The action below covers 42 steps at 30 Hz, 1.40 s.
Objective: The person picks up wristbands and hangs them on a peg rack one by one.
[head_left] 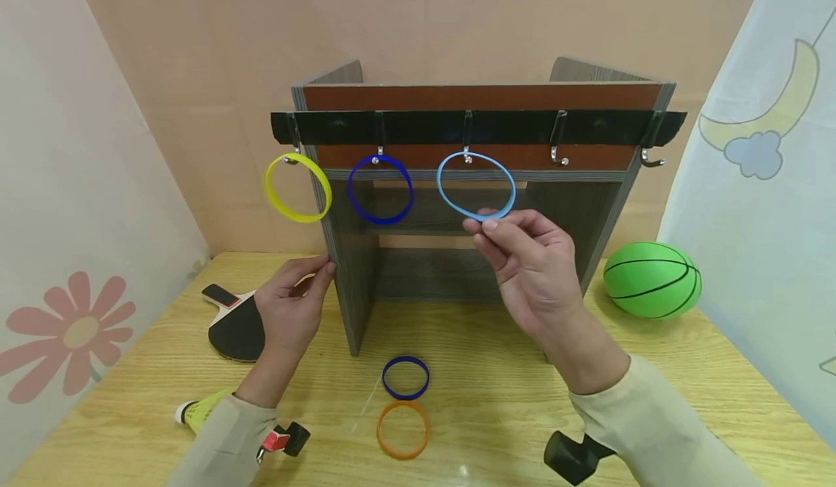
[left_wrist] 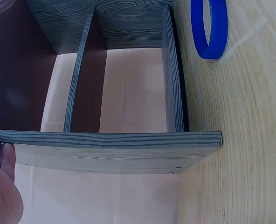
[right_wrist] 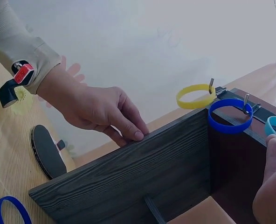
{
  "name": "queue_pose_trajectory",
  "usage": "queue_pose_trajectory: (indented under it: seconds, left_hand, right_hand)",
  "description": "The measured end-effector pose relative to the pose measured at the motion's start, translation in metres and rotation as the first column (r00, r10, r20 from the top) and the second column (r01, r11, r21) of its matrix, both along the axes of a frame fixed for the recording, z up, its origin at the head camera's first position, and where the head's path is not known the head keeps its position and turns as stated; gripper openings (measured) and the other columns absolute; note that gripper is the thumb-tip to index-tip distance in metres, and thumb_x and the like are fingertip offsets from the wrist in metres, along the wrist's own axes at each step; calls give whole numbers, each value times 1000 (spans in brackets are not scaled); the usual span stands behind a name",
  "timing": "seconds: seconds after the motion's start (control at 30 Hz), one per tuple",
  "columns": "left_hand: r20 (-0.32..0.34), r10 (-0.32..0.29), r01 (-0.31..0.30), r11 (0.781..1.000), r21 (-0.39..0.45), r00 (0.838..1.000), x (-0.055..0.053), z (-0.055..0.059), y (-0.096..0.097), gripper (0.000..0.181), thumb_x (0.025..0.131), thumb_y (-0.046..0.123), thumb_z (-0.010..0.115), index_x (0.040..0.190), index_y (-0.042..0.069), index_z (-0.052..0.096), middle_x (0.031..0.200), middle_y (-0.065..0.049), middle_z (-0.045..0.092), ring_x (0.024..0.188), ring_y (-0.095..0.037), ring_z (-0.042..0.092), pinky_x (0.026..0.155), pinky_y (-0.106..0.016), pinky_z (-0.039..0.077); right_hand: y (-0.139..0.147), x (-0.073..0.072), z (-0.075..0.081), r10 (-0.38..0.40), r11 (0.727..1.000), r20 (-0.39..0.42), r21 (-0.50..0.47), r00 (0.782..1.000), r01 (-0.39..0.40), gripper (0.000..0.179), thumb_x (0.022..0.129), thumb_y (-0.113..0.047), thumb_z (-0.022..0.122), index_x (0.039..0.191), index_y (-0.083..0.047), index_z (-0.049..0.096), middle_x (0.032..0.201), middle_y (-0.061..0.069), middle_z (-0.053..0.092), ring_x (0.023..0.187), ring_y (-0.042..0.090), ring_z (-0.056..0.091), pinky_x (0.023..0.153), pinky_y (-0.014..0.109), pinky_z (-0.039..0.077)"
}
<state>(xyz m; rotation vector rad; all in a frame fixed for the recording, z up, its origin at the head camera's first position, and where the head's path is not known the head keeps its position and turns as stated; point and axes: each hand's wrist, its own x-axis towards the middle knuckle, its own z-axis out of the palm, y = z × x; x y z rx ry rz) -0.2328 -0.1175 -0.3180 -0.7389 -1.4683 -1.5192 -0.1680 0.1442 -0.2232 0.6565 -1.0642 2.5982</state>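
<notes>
My right hand pinches the lower rim of a light blue wristband between thumb and fingers. The band's top edge meets the middle hook of the black hook rail; whether it loops over the hook I cannot tell. My left hand grips the front edge of the grey wooden shelf at its left side panel, the thumb on the edge. A yellow wristband hangs from the leftmost hook and a dark blue wristband from the second. The two hooks on the right carry nothing.
On the table before the shelf lie another dark blue wristband and an orange wristband. A table tennis paddle and a yellow shuttlecock are on the left. A green ball sits to the right of the shelf.
</notes>
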Motion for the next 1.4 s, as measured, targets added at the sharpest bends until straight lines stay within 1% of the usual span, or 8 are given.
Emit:
queue_pose_trajectory:
  seconds: [0.53, 0.67, 0.8, 0.87, 0.93, 1.1, 1.23, 1.4]
  left_hand:
    - [12, 14, -14, 1000, -1, 1000, 1, -1, 1, 16, 74, -23, 67, 88, -15, 69, 84, -26, 66, 79, -12, 65, 71, -22, 56]
    - [13, 14, -14, 1000, -2, 1000, -1, -3, 0, 17, 73, -24, 67, 88, -16, 68, 84, -26, 66, 79, -12, 65, 70, -22, 56]
    - [7, 16, -16, 1000, -3, 1000, -1, -2, 1, 19, 72, -26, 66, 87, -16, 69, 83, -26, 66, 78, -11, 66, 70, -22, 56]
    - [2, 20, -20, 1000, -3, 1000, -1, -2, 1, 19, 71, -27, 66, 87, -16, 69, 82, -26, 66, 78, -11, 66, 70, -22, 56]
    - [1, 20, -20, 1000, 1, 1000, -1, -2, 1, 19, 71, -26, 66, 86, -15, 69, 82, -25, 66, 78, -11, 66, 70, -22, 56]
    - [7, 25, -26, 1000, 4, 1000, -1, -1, 0, 17, 72, -25, 66, 86, -15, 69, 82, -25, 66, 78, -12, 66, 70, -21, 55]
    - [7, 28, -28, 1000, 5, 1000, 0, 0, 0, 18, 71, -27, 65, 85, -16, 69, 82, -25, 66, 77, -11, 65, 70, -20, 55]
    - [-1, 23, -23, 1000, 6, 1000, -1, 0, 1, 17, 70, -30, 63, 84, -20, 66, 80, -27, 65, 76, -10, 65, 69, -20, 55]
  right_hand:
    - [1, -1, -12, -28, 987, 93, 159, 995, 13, 10, 85, 9, 65, 80, 1, 66, 87, 17, 69, 81, 27, 69, 77, 32, 55]
    - [2, 2, -19, -58, 973, 121, 229, 991, 29, 12, 86, 7, 65, 79, -2, 64, 86, 15, 69, 81, 27, 69, 77, 33, 56]
    - [4, 5, -30, -76, 946, 174, 323, 982, 16, 13, 88, 7, 63, 81, -4, 63, 84, 12, 69, 81, 26, 69, 76, 34, 56]
    - [5, 7, -39, -86, 921, 202, 388, 976, 1, 11, 88, 5, 63, 82, -4, 62, 83, 11, 69, 80, 25, 69, 76, 35, 57]
    - [4, 8, -50, -105, 882, 215, 471, 971, -9, 7, 88, 2, 66, 84, -2, 61, 83, 13, 67, 78, 26, 68, 74, 37, 57]
    - [0, 10, -80, -117, 743, 241, 665, 963, -76, 18, 86, -11, 72, 87, 2, 59, 80, 17, 64, 70, 27, 66, 66, 39, 58]
    - [-3, 13, -100, -82, 655, 295, 736, 952, -172, 22, 86, -15, 72, 90, 4, 61, 80, 15, 64, 70, 29, 65, 65, 39, 58]
    - [-5, 17, -118, -29, 569, 352, 775, 935, -274, 23, 87, -18, 71, 91, 4, 62, 80, 16, 65, 72, 31, 65, 66, 45, 57]
